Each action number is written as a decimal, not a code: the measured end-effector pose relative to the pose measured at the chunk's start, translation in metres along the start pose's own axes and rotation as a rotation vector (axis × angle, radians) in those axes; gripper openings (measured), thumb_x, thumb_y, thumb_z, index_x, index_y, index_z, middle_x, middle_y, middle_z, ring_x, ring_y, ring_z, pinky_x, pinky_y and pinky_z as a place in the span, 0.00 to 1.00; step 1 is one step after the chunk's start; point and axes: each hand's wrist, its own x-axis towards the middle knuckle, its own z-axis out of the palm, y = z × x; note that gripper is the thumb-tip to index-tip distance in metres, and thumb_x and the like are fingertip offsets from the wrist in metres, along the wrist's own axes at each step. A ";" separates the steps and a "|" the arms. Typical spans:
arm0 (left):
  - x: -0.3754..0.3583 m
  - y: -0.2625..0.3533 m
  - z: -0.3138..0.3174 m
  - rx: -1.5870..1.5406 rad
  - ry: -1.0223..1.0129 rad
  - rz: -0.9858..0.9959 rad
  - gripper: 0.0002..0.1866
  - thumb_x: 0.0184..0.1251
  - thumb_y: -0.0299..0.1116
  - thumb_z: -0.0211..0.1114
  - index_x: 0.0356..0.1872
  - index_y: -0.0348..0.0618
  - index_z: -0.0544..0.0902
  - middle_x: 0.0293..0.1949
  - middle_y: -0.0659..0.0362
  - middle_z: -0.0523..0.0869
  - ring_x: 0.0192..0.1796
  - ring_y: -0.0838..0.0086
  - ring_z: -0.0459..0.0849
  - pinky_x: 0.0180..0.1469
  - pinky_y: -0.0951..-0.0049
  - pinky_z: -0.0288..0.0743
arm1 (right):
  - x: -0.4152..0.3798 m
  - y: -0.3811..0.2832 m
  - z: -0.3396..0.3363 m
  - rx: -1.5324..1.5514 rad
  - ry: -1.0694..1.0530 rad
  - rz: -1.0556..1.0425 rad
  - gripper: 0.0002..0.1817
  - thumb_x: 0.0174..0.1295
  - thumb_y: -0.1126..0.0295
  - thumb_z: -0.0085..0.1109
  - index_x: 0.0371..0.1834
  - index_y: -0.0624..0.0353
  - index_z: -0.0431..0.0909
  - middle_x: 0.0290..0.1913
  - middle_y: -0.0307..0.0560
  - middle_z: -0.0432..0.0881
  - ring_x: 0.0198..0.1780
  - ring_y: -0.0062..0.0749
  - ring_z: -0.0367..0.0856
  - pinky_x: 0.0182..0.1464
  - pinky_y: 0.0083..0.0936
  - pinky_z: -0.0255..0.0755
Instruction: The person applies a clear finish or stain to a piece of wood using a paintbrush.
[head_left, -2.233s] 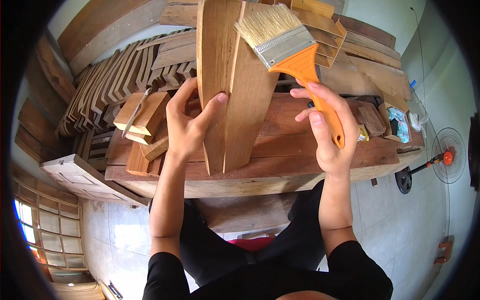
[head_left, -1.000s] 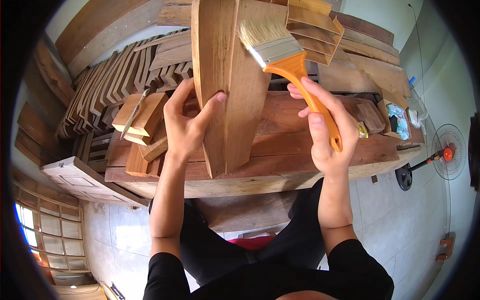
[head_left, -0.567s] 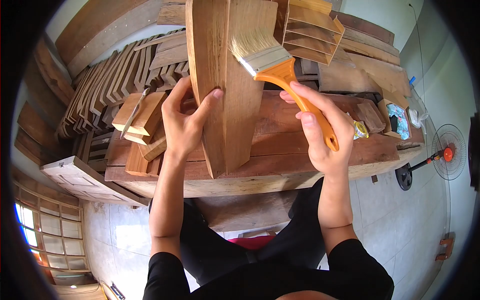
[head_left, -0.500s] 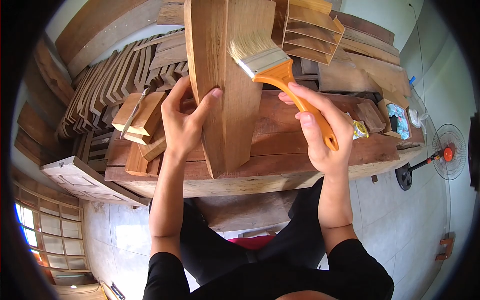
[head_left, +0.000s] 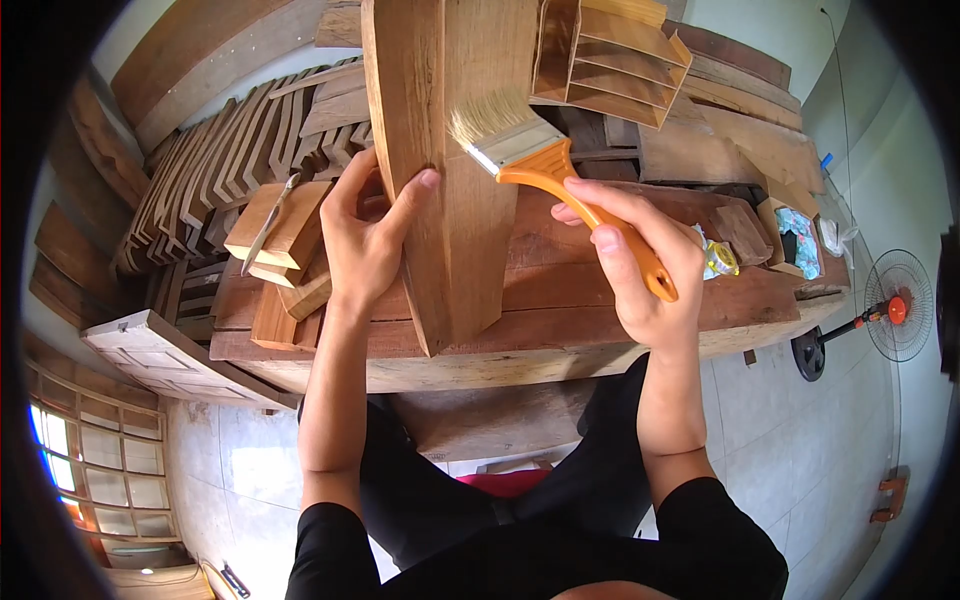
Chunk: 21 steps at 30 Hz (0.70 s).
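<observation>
My left hand [head_left: 372, 222] grips the left edge of an upright, angled wooden piece [head_left: 478, 230], thumb on its near face and the other fingers partly hidden behind. This piece has two long faces meeting at a lengthwise corner, and its lower end rests on the wooden bench [head_left: 560, 280]. In my right hand [head_left: 650, 250] is a wide paintbrush [head_left: 525, 150] with an orange handle, a metal ferrule and pale bristles. Its bristles point up and left, at the right face of the wood close to the inner corner; whether they touch is hard to tell.
Wooden blocks [head_left: 285, 230] with a thin knife-like tool [head_left: 272, 222] on top sit at the left. A slotted wooden organizer [head_left: 625, 65] stands behind. On the right are a yellow tape measure [head_left: 722, 260], an open box [head_left: 795, 235] and a fan [head_left: 897, 305]. Cut boards [head_left: 215, 165] line the back left.
The paintbrush has moved slightly left and down along the wood with my right hand. The wooden piece's upper part has shifted slightly left, still in my left hand.
</observation>
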 end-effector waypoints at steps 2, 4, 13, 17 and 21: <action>0.000 0.000 0.000 -0.001 0.000 -0.006 0.21 0.67 0.37 0.76 0.55 0.34 0.84 0.39 0.56 0.91 0.40 0.79 0.88 0.44 0.78 0.80 | 0.000 0.000 0.000 0.005 -0.010 -0.004 0.17 0.73 0.70 0.54 0.59 0.68 0.82 0.48 0.57 0.90 0.47 0.33 0.90 0.45 0.22 0.79; 0.000 0.000 0.000 -0.002 0.004 -0.006 0.21 0.67 0.37 0.76 0.55 0.34 0.84 0.38 0.56 0.91 0.40 0.79 0.88 0.44 0.78 0.80 | -0.001 0.000 0.000 0.016 -0.014 0.009 0.17 0.73 0.71 0.54 0.59 0.68 0.82 0.48 0.57 0.90 0.46 0.33 0.90 0.45 0.21 0.78; 0.001 -0.002 -0.002 -0.004 -0.006 -0.018 0.22 0.68 0.35 0.75 0.58 0.33 0.83 0.42 0.55 0.90 0.43 0.78 0.87 0.48 0.77 0.80 | -0.001 -0.002 0.000 0.026 -0.039 0.022 0.16 0.73 0.72 0.54 0.57 0.69 0.83 0.48 0.56 0.90 0.46 0.36 0.91 0.48 0.23 0.80; 0.001 0.002 -0.004 0.017 -0.039 -0.058 0.22 0.70 0.32 0.72 0.61 0.31 0.81 0.48 0.53 0.89 0.50 0.75 0.86 0.54 0.75 0.79 | -0.001 -0.003 0.000 0.034 -0.047 0.021 0.16 0.73 0.72 0.54 0.57 0.69 0.83 0.47 0.56 0.90 0.46 0.36 0.91 0.47 0.23 0.80; 0.001 0.002 -0.004 0.013 -0.043 -0.052 0.22 0.70 0.32 0.72 0.60 0.32 0.81 0.47 0.54 0.89 0.50 0.76 0.85 0.54 0.75 0.79 | -0.001 -0.004 0.001 0.047 -0.042 0.038 0.15 0.72 0.73 0.55 0.56 0.69 0.83 0.44 0.55 0.90 0.44 0.34 0.91 0.44 0.21 0.79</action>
